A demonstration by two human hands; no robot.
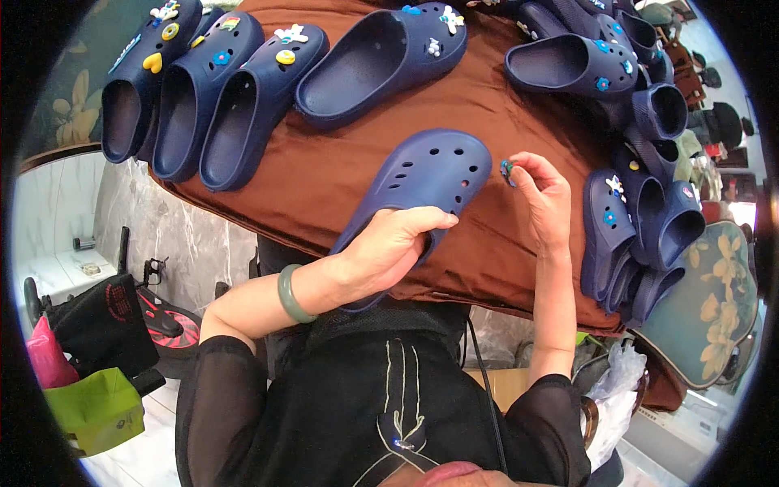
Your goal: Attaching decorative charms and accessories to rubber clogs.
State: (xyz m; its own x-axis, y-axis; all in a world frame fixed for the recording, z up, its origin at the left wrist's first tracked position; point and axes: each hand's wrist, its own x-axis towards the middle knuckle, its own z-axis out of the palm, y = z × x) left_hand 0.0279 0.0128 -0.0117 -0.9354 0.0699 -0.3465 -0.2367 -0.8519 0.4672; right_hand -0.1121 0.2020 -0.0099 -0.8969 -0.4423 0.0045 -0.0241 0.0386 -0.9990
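We hold the clog (422,166) over the near side of the bench (503,260), its pierced upper towards us and its toe pointing away to the right. The fingers of our left hand (398,243) are closed on it: the thumb lies across the upper, while the rest are hidden, so we cannot tell how far inside they reach. Our right hand (545,199) pinches a small blue-green charm (508,171) between thumb and fingertips, just beside the toe and touching none of the holes.

The step seems to be fitting that charm. We do best to pick the hole first, then bring the charm in face outward and square to the upper. Its back is too small to make out, so a glance before pressing would help. The upper will probably flex, so we should back it from inside with the left fingers, and keep the left thumb off the chosen hole. A straight, slightly rocking push should seat it better than force at a slant. The trimmed clogs (243,122) at the far left can guide the spacing.
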